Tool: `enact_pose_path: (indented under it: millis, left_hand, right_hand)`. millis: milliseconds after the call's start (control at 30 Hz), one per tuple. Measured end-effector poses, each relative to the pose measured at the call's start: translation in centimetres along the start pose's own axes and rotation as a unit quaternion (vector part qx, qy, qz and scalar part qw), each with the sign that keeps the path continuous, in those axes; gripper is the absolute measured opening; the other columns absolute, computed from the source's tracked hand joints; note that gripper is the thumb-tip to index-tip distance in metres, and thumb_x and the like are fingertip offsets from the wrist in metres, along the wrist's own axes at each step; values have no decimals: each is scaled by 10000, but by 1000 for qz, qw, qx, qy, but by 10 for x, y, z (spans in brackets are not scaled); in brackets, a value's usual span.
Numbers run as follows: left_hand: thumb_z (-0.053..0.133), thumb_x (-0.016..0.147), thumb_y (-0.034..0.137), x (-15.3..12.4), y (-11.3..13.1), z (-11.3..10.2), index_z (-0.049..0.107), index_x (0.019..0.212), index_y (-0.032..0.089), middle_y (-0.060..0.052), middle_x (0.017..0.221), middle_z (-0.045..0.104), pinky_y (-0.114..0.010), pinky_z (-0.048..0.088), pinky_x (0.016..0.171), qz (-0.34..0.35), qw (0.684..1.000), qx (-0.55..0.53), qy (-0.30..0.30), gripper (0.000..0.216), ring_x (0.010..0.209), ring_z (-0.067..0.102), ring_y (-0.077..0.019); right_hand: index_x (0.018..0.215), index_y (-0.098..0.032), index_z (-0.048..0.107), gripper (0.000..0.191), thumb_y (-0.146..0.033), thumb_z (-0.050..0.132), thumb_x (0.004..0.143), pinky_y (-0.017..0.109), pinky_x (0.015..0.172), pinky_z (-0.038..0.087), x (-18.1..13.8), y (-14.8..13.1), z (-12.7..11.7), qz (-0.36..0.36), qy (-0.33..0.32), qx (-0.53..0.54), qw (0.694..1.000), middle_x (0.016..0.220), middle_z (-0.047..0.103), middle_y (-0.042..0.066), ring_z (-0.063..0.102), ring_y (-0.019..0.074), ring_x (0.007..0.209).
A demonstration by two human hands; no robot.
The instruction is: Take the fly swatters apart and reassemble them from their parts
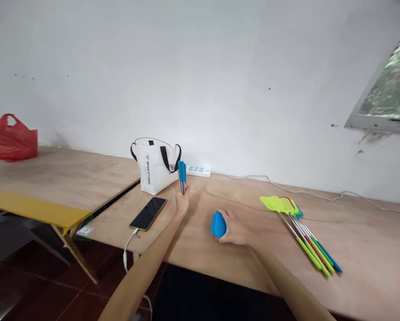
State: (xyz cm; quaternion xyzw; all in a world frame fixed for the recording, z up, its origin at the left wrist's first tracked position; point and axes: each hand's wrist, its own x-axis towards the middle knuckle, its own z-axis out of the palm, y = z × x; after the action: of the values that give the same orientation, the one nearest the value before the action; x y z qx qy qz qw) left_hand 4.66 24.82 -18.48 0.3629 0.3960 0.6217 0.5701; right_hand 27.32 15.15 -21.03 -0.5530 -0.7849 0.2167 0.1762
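View: head camera, looking forward and down.
Left hand (182, 203): fingers closed around the lower metal end of the blue-capped rods (181, 175).
Rods: held upright, with the blue caps above the fingertips.
Right hand (234, 230): fingers curled around the blue piece (218, 224). The piece sits at the fingertips, low over the tabletop (220, 258). Whether it touches the wood cannot be told.
Hand spacing: near each other, not touching.
White tote bag (153, 171): just beyond the left fingers, beside the rods.
Phone (148, 213): lying flat, just left of the left fingers, with a white cable plugged in.
Power strip (198, 170): against the wall, past the rods.
Fly swatters (300, 232): a bundle lying flat, well right of the right fingers.
Red plastic bag (11, 142): on the far-left table, well away from both hands.
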Motion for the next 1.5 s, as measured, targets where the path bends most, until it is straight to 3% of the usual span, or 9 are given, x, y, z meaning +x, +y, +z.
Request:
enact_pose_path:
  millis: [100,233,333,467,767,933,1167,1300,1500]
  left_hand:
    - [749,845,386,8,-7,-8,408,654,225,83,475,312,-215,239,463,67,996,52,37,422,480,391,-107]
    - [751,842,445,13,-9,-20,476,623,205,39,542,413,-223,318,537,163,964,201,54,425,600,461,-138]
    - [719,862,472,15,-8,-26,522,636,201,20,578,464,-231,348,567,169,950,254,62,404,642,494,-157]
    - [704,828,566,16,-9,-28,620,717,193,7,563,475,-251,340,545,164,952,247,73,398,631,500,-192]
    - [626,776,735,20,-15,-32,459,557,214,26,543,293,-265,243,521,169,923,344,41,589,526,313,-137]
    - [588,802,727,21,-16,-32,450,564,221,30,558,259,-264,239,512,159,916,365,57,576,523,302,-138]
    - [505,824,752,18,-13,-30,476,585,215,42,533,279,-249,296,517,135,907,394,70,589,525,346,-139]
    - [514,824,746,15,-7,-27,555,606,195,17,528,419,-261,380,558,150,903,397,61,595,561,468,-172]
    - [549,818,715,22,-11,-32,718,834,158,-52,640,654,-318,510,680,167,908,382,48,583,710,659,-262]
  right_hand:
    - [1557,-236,233,1085,-453,806,662,452,1011,428,45,15,-2,31,18,-44,998,1406,443,147,456,339,1322]
    - [1499,-187,310,1025,-535,801,669,462,1033,393,105,12,-5,60,40,-72,995,1365,463,172,476,362,1292]
    - [1472,-210,353,1029,-624,805,645,490,1055,361,145,7,-3,67,34,-78,994,1342,472,167,467,383,1296]
    - [1502,-258,345,1074,-701,794,633,488,1055,355,193,6,0,55,19,-80,995,1380,448,159,457,387,1315]
    - [1548,-244,328,1056,-739,735,709,496,1126,290,276,17,0,53,43,-96,993,1468,391,189,370,384,1403]
    - [1572,-238,316,957,-741,625,818,498,1196,165,284,23,11,42,49,-112,992,1619,247,187,224,353,1503]
    - [1642,-202,158,1036,-830,416,860,545,1232,23,267,18,24,13,24,-120,992,1702,85,148,63,312,1569]
    - [1649,-176,111,1098,-864,395,842,569,1232,1,246,8,28,3,5,-125,992,1700,-1,152,-15,323,1574]
    - [1641,-143,-39,1212,-872,464,814,604,1226,-38,211,-5,33,-49,10,-107,993,1680,-83,193,-90,342,1561]
